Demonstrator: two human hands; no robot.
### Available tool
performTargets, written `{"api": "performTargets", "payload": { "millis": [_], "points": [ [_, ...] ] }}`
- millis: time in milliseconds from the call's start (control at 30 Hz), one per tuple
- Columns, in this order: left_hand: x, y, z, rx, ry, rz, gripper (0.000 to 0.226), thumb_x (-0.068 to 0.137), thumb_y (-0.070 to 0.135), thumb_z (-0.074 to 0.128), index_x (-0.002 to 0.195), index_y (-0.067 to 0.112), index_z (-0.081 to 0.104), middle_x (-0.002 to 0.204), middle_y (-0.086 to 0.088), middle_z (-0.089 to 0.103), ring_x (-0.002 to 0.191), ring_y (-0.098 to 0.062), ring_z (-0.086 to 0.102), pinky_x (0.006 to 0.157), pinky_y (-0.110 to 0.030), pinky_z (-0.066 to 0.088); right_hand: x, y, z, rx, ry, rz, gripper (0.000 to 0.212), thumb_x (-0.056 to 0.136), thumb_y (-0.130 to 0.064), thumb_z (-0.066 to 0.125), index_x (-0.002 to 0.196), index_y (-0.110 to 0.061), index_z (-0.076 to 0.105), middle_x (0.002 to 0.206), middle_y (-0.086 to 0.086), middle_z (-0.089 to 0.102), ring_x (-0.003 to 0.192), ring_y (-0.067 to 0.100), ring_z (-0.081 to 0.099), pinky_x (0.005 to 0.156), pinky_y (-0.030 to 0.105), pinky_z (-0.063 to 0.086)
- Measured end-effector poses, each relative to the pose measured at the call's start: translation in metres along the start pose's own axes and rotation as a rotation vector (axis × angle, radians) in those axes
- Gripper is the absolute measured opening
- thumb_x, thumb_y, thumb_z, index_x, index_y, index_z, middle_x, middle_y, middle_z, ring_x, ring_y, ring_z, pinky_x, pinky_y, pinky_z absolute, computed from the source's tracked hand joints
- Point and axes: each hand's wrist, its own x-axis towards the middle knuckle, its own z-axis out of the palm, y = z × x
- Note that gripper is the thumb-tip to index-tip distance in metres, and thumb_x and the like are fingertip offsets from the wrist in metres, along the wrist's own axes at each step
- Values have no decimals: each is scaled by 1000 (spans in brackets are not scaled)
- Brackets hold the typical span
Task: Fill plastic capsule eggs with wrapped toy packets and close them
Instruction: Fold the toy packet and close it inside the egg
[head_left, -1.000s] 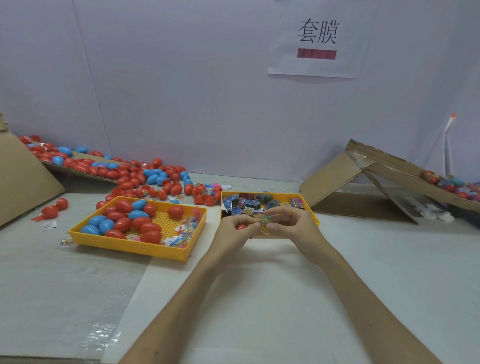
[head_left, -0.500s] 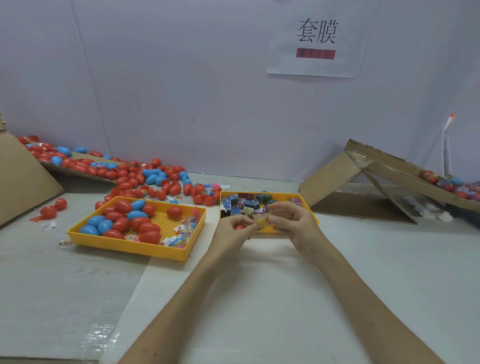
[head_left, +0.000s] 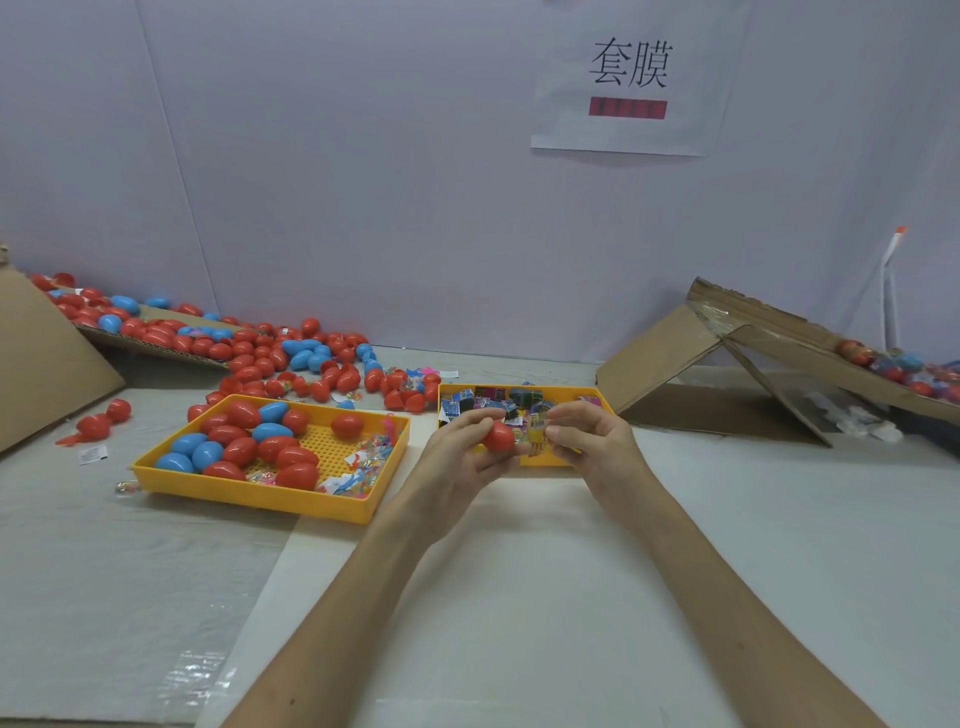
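Showing more than a moment ago, the red plastic capsule egg (head_left: 498, 436), likely light and slick, sits gripped round its middle by our left hand (head_left: 457, 457) while our right hand (head_left: 592, 447) pinches a crinkly yellow wrapped packet (head_left: 537, 431) just beside it.

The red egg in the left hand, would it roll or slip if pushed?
Probably rolls: the red egg looks rounded all over. Likely light: the left hand holds it in its fingers alone. Its glossy shell may be slippery.
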Motion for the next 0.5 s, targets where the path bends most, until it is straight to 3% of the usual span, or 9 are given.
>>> {"api": "performTargets", "payload": {
  "millis": [133,233,333,500],
  "points": [
    [1,0,-1,152,56,51,17,99,22,63,113,14,68,91,-4,69,68,-16,65,68,-24,55,0,0,-1,-27,10,-9,20,85,8,68,88,-11,70,80,-4,72,77,9,67,67,21,52],
    [2,-1,-2,148,64,112,17,97,17,65,113,11,68,81,4,71,62,-8,59,66,-21,52,0,-1,0,-38,18,-22,20,85,8,67,87,-11,70,78,-7,71,76,8,67,66,20,51],
    [0,-1,-1,241,58,173,18,95,13,67,112,10,66,83,4,74,68,-15,66,67,-24,57,-1,-1,0,-75,23,-32,21,85,7,68,86,-14,71,78,-8,71,75,5,66,66,18,50],
    [-2,-4,3,422,71,205,18,92,9,72,109,10,67,104,-5,69,76,-27,72,73,-32,62,-2,-2,1,-117,7,-49,22,85,6,69,86,-15,73,80,-2,73,78,9,67,67,21,52]
  ]
}}
